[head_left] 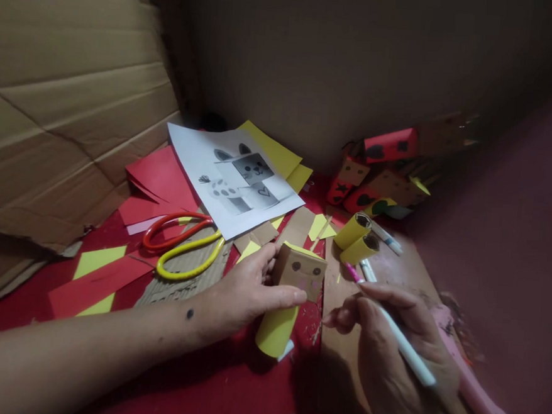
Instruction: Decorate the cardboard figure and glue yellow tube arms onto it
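My left hand (244, 293) is closed around a cardboard figure (302, 269), its thumb pressed across the front of the box-shaped head. Dark eyes and faint pink cheek marks show on that face, and a yellow tube forms the body below. Between the fingers of my right hand (398, 354) is a white felt-tip pen (405, 345). Its pink tip end points toward the figure, apart from it. Two yellow tubes (350, 231) stand just beyond the pen. Another pen (368, 270) lies near them, partly hidden.
Behind is a printed animal picture (198, 164) over coloured paper. Red-and-yellow-handled scissors (191, 270) lie left, among paper strips. Several red decorated tube figures (388, 145) are piled at the back right. A pink-handled tool (473, 394) lies right. Cardboard (75, 111) stands at left.
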`<state>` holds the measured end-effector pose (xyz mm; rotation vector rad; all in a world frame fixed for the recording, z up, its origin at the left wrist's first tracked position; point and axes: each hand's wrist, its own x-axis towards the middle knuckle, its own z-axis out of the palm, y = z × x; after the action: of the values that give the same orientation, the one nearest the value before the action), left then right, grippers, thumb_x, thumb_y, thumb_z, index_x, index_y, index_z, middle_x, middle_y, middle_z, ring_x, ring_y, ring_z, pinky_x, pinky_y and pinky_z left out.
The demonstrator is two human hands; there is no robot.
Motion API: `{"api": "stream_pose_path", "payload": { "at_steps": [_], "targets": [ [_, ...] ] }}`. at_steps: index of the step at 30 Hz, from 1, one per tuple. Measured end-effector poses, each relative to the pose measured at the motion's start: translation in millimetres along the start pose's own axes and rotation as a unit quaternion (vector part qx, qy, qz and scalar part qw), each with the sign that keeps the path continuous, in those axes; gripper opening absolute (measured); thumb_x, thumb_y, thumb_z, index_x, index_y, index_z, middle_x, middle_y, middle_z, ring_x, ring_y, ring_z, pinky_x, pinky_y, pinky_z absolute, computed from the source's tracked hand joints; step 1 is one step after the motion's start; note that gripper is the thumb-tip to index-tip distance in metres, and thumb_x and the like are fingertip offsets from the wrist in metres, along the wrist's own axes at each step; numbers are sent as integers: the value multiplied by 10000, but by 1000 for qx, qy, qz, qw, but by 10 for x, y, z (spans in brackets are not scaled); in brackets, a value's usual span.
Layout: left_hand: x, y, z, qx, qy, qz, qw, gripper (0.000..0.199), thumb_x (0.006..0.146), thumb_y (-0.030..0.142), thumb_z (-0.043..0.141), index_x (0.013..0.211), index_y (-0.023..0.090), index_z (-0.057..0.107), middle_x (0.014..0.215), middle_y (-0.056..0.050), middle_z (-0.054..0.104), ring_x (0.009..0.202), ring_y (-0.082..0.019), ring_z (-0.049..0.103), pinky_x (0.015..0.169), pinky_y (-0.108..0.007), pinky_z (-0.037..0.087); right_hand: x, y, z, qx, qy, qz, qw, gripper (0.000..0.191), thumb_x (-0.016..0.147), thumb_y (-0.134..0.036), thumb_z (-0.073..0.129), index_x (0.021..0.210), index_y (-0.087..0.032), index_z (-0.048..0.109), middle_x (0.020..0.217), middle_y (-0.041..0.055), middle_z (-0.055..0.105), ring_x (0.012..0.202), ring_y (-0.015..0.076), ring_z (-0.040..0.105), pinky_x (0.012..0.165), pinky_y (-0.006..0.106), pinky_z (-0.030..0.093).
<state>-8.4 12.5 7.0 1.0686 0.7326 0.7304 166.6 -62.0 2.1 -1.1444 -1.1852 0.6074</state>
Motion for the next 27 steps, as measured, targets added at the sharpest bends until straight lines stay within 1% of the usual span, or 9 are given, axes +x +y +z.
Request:
{"api": "stream_pose_path", "payload": {
  "at_steps": [2,4,7,9,11,15,18,24,27],
  "targets": [
    [-1,3,-1,4,1,-2,1000,530,745,241,784,1202,153,531,1267,-142,687,1178,-298,653,984,-398,502,27,14,-17,-63,11,-43,997,159,913,-163,637,1001,-287,683,649,-58,691,567,102,679,545,171,564],
    [4,4,-7,8,6,-6,1000,563,737,250,792,1221,149,524,1289,-152,675,1184,-303,647,1000,-411,494,52,42,-51,-141,0,-98,985,253,901,-133,627,1097,-284,681,743,-38,712,619,109,682,601,201,577],
    [15,1,-18,6,10,-4,1000,611,731,252,800,1263,162,513,1332,-147,654,1219,-300,625,1041,-419,468,80,84,-114,-197,-46,-150,968,534,923,-91,555,1401,-330,551,1120,21,721,924,150,698,896,329,565],
    [22,-6,-25,5,9,-3,1000,591,728,259,804,1244,169,530,1319,-143,664,1220,-302,623,1046,-427,462,85,75,-147,-169,-60,-134,975,591,954,-105,514,1479,-373,474,1278,27,678,1094,184,669,1003,395,517],
    [27,-16,-29,9,12,0,1000,548,722,271,808,1200,172,557,1288,-143,680,1208,-311,628,1043,-440,462,79,25,-161,-128,-46,-87,987,520,982,-164,502,1452,-387,517,1324,23,673,1151,210,659,988,407,528],
    [35,-26,-29,14,24,-1,1000,566,705,284,822,1200,173,570,1300,-149,676,1221,-334,621,1049,-463,456,72,-103,-130,-112,57,-41,991,294,970,-256,588,1206,-360,728,1140,3,765,895,161,695,820,313,559],
    [38,-19,-27,15,30,-11,999,642,701,294,828,1263,166,544,1322,-155,663,1234,-346,613,1050,-472,458,122,-148,-104,-30,91,-35,995,214,894,-209,695,1073,-315,742,940,-7,795,675,125,643,652,258,528],
    [25,-1,-27,19,25,-7,999,602,716,280,814,1240,152,548,1292,-150,682,1233,-338,615,1050,-465,461,339,-167,-145,146,66,69,985,322,732,-202,838,1020,-272,712,715,2,779,565,146,669,522,241,521],
    [14,8,-23,15,19,-1,1000,569,736,274,810,1229,158,550,1284,-144,687,1253,-321,604,1054,-434,462,392,-147,-161,161,50,89,982,176,677,-236,879,815,-225,771,742,21,758,622,148,690,534,235,560]
  ]
}}
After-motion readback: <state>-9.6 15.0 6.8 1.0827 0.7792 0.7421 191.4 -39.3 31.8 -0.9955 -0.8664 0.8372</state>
